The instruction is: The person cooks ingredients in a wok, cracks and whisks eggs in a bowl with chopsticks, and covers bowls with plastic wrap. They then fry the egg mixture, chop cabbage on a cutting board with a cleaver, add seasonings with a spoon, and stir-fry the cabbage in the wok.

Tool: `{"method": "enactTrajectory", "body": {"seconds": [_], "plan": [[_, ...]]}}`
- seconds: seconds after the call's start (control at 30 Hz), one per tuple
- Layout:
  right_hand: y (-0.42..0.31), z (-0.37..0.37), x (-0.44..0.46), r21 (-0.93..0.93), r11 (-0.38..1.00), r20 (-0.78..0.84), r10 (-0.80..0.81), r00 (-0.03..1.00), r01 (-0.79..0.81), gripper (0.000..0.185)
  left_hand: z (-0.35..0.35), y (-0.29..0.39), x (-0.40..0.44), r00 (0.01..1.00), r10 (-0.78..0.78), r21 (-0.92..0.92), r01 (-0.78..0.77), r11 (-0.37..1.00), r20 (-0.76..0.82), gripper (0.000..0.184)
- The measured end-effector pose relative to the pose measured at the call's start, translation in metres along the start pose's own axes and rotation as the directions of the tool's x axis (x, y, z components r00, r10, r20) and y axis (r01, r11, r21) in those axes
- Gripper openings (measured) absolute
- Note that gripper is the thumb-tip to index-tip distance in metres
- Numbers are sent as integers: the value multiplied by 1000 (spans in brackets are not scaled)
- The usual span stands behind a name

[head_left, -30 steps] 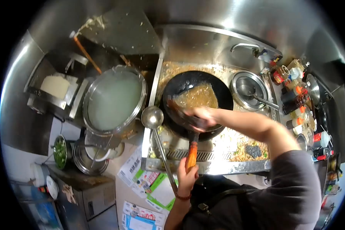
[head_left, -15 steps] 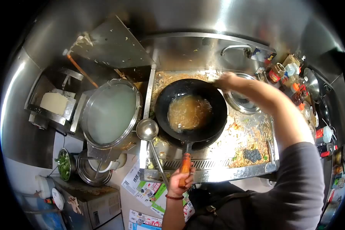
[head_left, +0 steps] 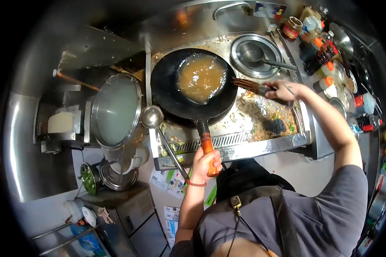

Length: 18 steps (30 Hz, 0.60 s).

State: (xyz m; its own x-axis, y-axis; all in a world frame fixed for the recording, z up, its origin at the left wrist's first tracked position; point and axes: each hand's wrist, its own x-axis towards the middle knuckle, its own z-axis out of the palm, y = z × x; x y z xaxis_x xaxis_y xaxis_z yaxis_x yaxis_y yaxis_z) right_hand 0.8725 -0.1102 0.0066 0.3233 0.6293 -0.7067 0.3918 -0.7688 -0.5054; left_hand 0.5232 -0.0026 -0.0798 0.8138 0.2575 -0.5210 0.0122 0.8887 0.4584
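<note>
My left hand (head_left: 208, 162) is wrapped round the orange wooden handle (head_left: 206, 143) of a black wok (head_left: 165, 88). Cloudy brown liquid (head_left: 201, 79) pools in the wok's far part, which looks tilted. My right hand (head_left: 283, 91) grips a bamboo wok brush (head_left: 248, 85), its bristles pointing left near the wok's right rim. A steel ladle (head_left: 152, 116) lies along the left side of the wok, its long handle reaching down beside my left wrist. Whether my left hand touches that handle I cannot tell.
A large pot of whitish liquid (head_left: 118, 109) stands left of the stove. At the back right, a metal basin (head_left: 240, 64) holds another ladle (head_left: 251, 55). Bottles and jars (head_left: 326, 79) line the right side. Food scraps (head_left: 274, 125) litter the stove top.
My right hand has drawn back from the wok's far right rim toward me, bringing the brush into plain sight. The wok's liquid has shifted to the far side. The camera view has also moved.
</note>
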Motion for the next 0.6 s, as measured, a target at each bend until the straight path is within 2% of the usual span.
{"method": "enactTrajectory", "body": {"seconds": [0.07, 0.13, 0.17, 0.2, 0.23, 0.27, 0.3, 0.37, 0.4, 0.47, 0.5, 0.53, 0.57, 0.6], "plan": [[35, 28, -3, 331, 926, -15, -186, 982, 181, 62, 9, 5, 0, 1000, -5, 90, 8, 996, -29, 18], [3, 49, -26, 609, 789, 122, -195, 973, 82, 66, 17, 6, -2, 997, 22, 167, -9, 986, -77, 18], [-9, 68, -9, 655, 729, 67, -318, 946, 199, 63, 19, 6, 0, 995, 24, 211, -3, 977, -101, 20], [-34, 77, -1, 733, 663, 158, -386, 909, 154, 62, 22, 6, 0, 995, 11, 237, 12, 971, -96, 20], [-55, 93, 25, 775, 584, 104, -494, 863, 241, 61, 26, 6, 0, 992, 30, 304, 9, 953, -121, 22], [-75, 99, 56, 741, 605, 154, -575, 803, 291, 61, 28, 6, 0, 988, 51, 367, 5, 930, -144, 24], [-95, 109, 94, 754, 538, 70, -637, 768, 377, 65, 29, 4, 0, 987, 73, 408, -8, 913, -144, 27], [-117, 108, 142, 876, 262, -222, -527, 820, 405, 49, 27, 4, 1, 988, 67, 469, 6, 883, -139, 31], [-122, 109, 159, 906, 96, -379, -249, 891, 412, 30, 26, 5, 0, 988, 81, 517, -2, 856, -131, 35], [-124, 108, 134, 936, 38, -351, 5, 936, 351, 29, 24, 9, 1, 988, 71, 582, 24, 813, -139, 38], [-111, 115, 110, 928, 101, -323, -263, 909, 359, 34, 16, 12, -1, 988, 92, 660, 14, 751, -125, 38], [-95, 122, 90, 901, 168, -266, -515, 815, 400, 40, 11, 15, 3, 989, 122, 728, -19, 685, -89, 38], [-88, 141, 90, 756, 266, -428, -490, 759, 598, 54, 11, 15, 3, 983, 161, 729, -48, 683, -87, 39], [-84, 127, 35, 872, 370, -178, -369, 912, 320, 57, 4, 17, 5, 982, 172, 785, -44, 619, -80, 39]]}}
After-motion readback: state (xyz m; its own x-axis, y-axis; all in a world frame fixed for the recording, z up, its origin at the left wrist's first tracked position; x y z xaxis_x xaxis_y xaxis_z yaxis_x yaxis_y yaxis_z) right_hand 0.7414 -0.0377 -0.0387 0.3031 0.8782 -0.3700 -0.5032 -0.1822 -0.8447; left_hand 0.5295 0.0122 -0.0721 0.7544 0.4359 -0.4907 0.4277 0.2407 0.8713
